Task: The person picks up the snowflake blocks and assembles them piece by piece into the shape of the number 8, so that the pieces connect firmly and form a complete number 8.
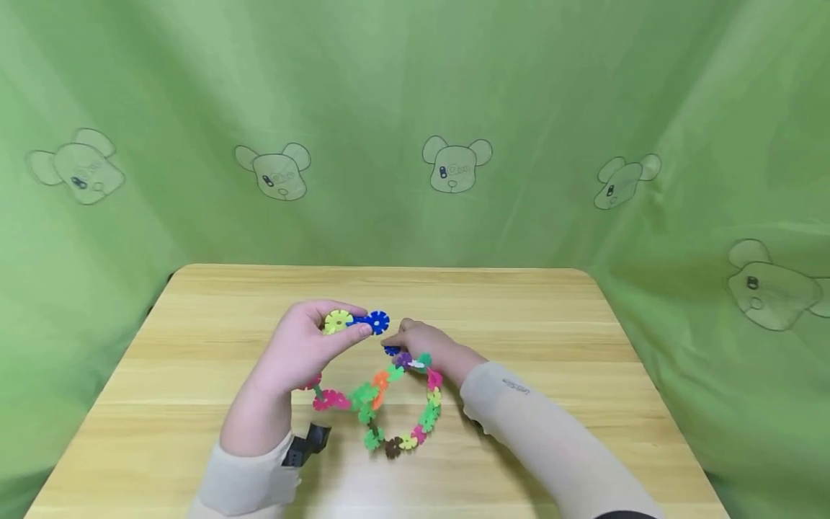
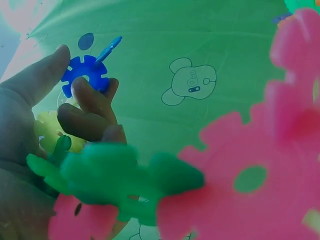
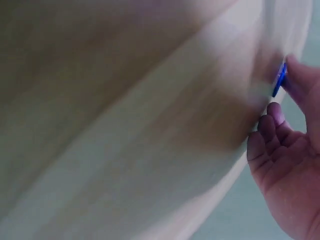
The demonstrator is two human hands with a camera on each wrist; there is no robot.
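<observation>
My left hand (image 1: pixel 308 346) pinches a blue notched plastic disc (image 1: pixel 378 322) between thumb and fingers. Another blue disc, seen edge-on (image 2: pixel 109 50), is slotted into it, and a yellow disc (image 1: pixel 338 321) lies by the palm. Close to the left wrist camera are a green disc (image 2: pixel 100 170) and a pink disc (image 2: pixel 240 170), joined in a chain. Below the hands, that chain runs into a loop of linked discs (image 1: pixel 429 414) in several colours. My right hand (image 1: pixel 424 342) holds a single blue disc (image 3: pixel 280 80) at its fingertips, just right of the left hand.
A wood-grain table (image 1: pixel 551 317) with rounded far corners lies under the hands. Green curtain (image 1: pixel 376 86) with bear-head drawings surrounds it at the back and sides. A black wrist mount (image 1: pixel 305 445) sticks out from the left cuff.
</observation>
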